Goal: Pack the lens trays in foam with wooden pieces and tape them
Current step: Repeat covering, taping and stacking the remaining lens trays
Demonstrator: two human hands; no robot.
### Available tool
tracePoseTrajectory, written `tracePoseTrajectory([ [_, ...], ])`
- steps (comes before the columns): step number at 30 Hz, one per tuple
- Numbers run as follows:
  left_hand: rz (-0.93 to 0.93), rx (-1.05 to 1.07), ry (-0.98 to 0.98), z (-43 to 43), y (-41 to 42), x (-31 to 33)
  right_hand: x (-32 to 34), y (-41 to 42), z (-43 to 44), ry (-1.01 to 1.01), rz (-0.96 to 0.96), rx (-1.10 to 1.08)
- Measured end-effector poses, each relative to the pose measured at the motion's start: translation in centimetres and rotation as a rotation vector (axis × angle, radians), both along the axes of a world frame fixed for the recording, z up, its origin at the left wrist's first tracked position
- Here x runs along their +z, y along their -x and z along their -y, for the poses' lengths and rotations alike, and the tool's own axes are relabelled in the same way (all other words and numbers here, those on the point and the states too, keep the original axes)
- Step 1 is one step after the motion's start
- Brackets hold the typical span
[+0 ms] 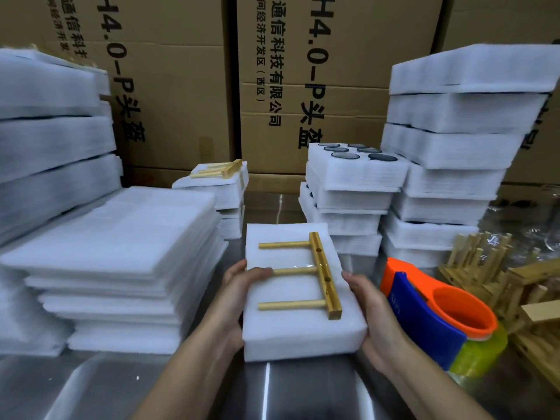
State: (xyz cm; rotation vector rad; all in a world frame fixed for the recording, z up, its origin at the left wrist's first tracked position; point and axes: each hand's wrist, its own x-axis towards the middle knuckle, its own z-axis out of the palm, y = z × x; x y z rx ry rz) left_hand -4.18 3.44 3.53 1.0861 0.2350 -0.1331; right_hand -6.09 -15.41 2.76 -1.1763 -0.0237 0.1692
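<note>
Steel table (272,389), cartons (181,86) behind | foam pack (291,325) mid-table, wooden piece (321,274) on top | left grip (239,286) and right grip (372,310) clasp its sides | I judge it light, squashy, fragile inside; hold the flanks gently

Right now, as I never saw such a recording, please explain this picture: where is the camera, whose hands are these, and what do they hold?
There is no machine here: a person works with bare hands, and the one camera sits on the head, looking down. The left hand and right hand hold a white foam pack by its sides, at a steel table. A wooden piece with three pegs lies on top of it. Left lies a stack of foam sheets; behind, foam trays with dark lenses; right, an orange and blue tape dispenser.
</note>
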Motion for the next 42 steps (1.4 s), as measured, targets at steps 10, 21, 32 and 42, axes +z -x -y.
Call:
tracePoseTrajectory([
  [10,0.065,0.022,0.262,0.1,-3.3,-1.4,1.3,-3.2,-0.6,0.122,0.000,-0.077],
  [21,0.078,0.266,0.272,1.2,-4.1,-3.1,6.4,-6.5,-5.6,0.478,0.302,-0.467],
  [32,0.098,0.267,-0.066,2.1,-5.2,-4.2,14.4,-15.6,-15.5,-0.104,0.112,-0.186],
  [42,0.207,0.189,-0.342,2.0,-5.9,-5.5,14.6,-21.9,-21.4,-0.023,0.173,-0.064],
])
